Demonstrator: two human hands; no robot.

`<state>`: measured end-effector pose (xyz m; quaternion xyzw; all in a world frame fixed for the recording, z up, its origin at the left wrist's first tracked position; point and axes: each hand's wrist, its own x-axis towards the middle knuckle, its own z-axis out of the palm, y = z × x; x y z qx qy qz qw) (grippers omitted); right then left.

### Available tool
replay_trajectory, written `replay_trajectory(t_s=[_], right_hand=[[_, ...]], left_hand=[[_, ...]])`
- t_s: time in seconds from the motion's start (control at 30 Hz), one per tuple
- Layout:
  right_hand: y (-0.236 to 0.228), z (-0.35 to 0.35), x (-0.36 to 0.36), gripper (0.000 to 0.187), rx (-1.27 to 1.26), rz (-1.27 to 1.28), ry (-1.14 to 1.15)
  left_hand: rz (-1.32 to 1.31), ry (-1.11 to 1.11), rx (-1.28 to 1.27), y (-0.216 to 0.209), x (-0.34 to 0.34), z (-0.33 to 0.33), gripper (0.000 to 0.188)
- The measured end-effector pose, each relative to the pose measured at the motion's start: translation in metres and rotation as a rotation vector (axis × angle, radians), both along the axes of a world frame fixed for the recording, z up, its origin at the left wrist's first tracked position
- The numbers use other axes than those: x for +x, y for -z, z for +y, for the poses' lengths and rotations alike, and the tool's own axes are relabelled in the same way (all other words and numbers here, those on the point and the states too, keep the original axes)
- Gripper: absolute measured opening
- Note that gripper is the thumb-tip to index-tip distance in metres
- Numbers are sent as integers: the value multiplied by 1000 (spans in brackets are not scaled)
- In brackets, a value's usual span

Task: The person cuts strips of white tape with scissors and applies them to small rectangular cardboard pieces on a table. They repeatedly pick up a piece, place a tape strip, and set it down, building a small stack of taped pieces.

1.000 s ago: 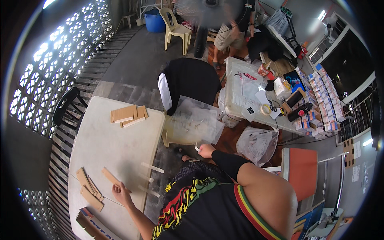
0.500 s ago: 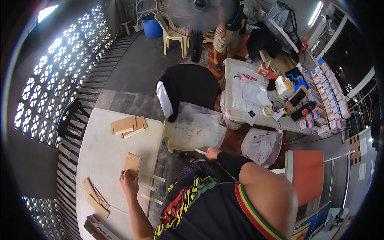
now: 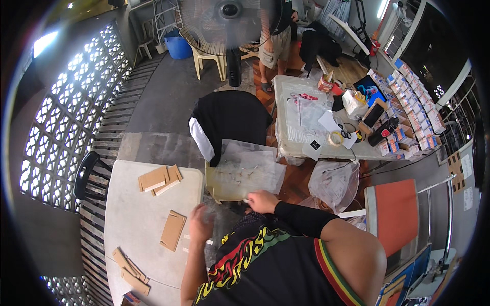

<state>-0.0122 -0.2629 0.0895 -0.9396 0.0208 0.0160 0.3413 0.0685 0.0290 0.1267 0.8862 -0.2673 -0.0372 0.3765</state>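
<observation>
My left hand [image 3: 200, 222] hovers, blurred, over the right edge of the pale table [image 3: 132, 224], fingers apart and holding nothing that I can see. Just left of it a brown flat board [image 3: 172, 230] lies on the table. My right hand [image 3: 261, 201] rests at the near edge of a clear plastic sheet [image 3: 250, 171] spread over a cream chair seat, with several small pale bits on it. Its fingers pinch a small pale piece [image 3: 248, 198].
A stack of brown boards [image 3: 159, 178] lies at the table's far side, with more boards [image 3: 130, 265] at its near left corner. A dark garment hangs on the chair back [image 3: 229, 120]. A cluttered table [image 3: 326, 127], a fan [image 3: 224, 25] and an orange chair [image 3: 395, 214] stand around.
My left hand carried a board from the table's near left toward the middle, let it go there and moved right to the table edge. My right hand stayed at the plastic sheet.
</observation>
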Motion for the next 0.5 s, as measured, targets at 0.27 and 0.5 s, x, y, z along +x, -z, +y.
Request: replay_trajectory(t_s=[0.27,0.5], right_hand=[[-63,43,34,18,21,-3,-387],[-74,36,37,21,190,168,-292]], left_hand=[[237,188,160,-36,-8,-50,33],[423,39,-68,-10,-16,-26,19]])
